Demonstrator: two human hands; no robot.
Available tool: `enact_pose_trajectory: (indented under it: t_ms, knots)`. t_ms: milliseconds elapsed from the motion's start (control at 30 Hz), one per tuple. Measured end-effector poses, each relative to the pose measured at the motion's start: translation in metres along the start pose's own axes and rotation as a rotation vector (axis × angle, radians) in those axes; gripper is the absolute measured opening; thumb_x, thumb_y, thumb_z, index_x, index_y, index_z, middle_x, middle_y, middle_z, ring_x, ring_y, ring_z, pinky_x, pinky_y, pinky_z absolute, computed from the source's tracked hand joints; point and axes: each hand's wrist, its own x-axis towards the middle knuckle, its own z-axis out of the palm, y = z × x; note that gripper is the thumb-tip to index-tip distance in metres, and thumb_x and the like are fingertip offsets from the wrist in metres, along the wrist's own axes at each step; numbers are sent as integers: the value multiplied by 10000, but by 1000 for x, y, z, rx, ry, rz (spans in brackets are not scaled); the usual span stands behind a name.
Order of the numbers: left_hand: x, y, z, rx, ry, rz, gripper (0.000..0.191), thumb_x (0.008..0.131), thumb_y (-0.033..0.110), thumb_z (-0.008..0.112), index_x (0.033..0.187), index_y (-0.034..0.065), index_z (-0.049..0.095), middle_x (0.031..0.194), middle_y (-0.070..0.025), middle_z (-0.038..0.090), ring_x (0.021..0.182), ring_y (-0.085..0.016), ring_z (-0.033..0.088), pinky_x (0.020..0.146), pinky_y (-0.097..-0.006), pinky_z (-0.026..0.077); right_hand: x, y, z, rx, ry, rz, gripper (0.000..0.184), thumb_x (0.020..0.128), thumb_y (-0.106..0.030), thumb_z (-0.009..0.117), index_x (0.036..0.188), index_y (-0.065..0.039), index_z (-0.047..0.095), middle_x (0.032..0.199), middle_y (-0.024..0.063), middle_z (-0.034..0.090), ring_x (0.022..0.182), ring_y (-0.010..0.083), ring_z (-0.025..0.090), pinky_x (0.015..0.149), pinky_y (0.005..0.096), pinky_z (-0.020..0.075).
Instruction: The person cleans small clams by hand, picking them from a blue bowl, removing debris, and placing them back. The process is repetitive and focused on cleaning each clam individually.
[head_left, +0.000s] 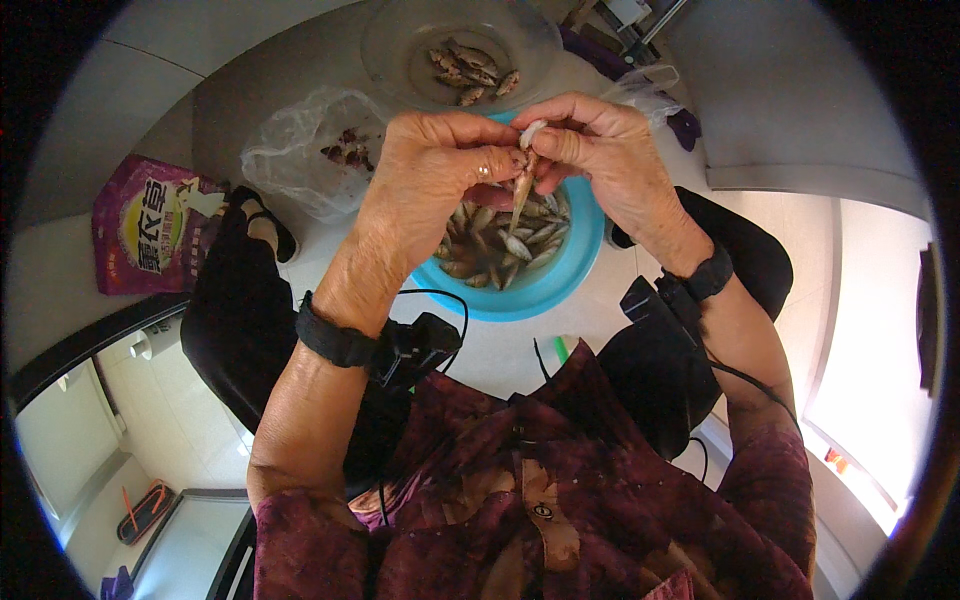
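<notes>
Both hands meet above a blue plastic basin (592, 259) that holds many small fish (517, 244). Between them is one small fish (523, 187), its tail end pointing down. My left hand (442, 154) pinches its body between thumb and fingers. With thumb and forefinger my right hand (592, 142) grips the upper end, where a whitish piece (532, 133) sticks out. The fish's upper part looks reddish and is partly hidden by the fingers.
Beyond the blue basin stands a translucent basin (382, 56) with several reddish, opened fish (472, 67). A clear plastic bag (281, 142) with dark red scraps (351, 150) lies left of it. A purple printed pouch (150, 225) stands farther left; another clear bag (652, 94) is at upper right.
</notes>
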Motion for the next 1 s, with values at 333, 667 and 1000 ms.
enact_pose_trajectory:
  t_ms: [333, 667, 1000]
  knots:
    - [1, -7, -1, -86, -34, -60, 219, 832, 114, 602, 984, -43, 616, 857, -127, 652, 751, -227, 653, 644, -373, 579, 0, 1, -2, 2, 4, -24, 180, 839, -97, 642, 968, 29, 638, 829, 99, 658, 698, 141, 645, 603, 227, 551]
    - [2, -13, 1, -304, 2, -104, 212, 815, 50, 616, 971, -91, 595, 801, -162, 637, 654, -238, 654, 567, -347, 585, -1, 0, -4, 1, -18, -39, 173, 832, -75, 642, 969, 31, 641, 827, 116, 665, 653, 137, 638, 617, 229, 543]
    - [5, -18, -1, -408, -29, -122, 207, 824, 57, 604, 975, -84, 587, 821, -167, 629, 682, -255, 650, 591, -382, 584, 0, -2, -5, 3, -22, -51, 166, 828, -72, 648, 954, 36, 647, 844, 122, 669, 650, 131, 637, 625, 223, 541]
